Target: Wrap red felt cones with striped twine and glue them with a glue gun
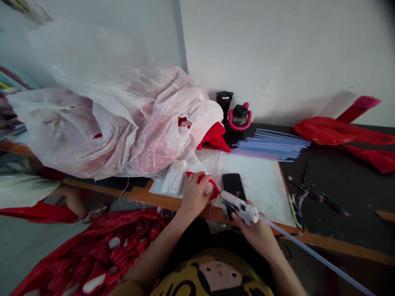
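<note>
My left hand (196,194) is closed on a small red fabric piece (213,190) with a pale patch, above the table's front edge. A red-and-white twisted cord (211,210) hangs below it. In my right hand (251,226) is a white hot glue gun (239,205), its nozzle pointing left at the red fabric, touching or very close to it. A long translucent glue stick (311,248) sticks out of its rear toward the lower right. Behind the gun lies a black phone (233,185). Near my left hand lies a white rectangular device (174,176).
A big white plastic bag (148,123) of red items fills the left. Behind are a black tumbler (224,100), a pink-handled bottle (240,116) and glue sticks (268,144). Scissors (294,210) lie right. A red bag (101,255) of striped pieces is lower left, near another person's arm (74,201).
</note>
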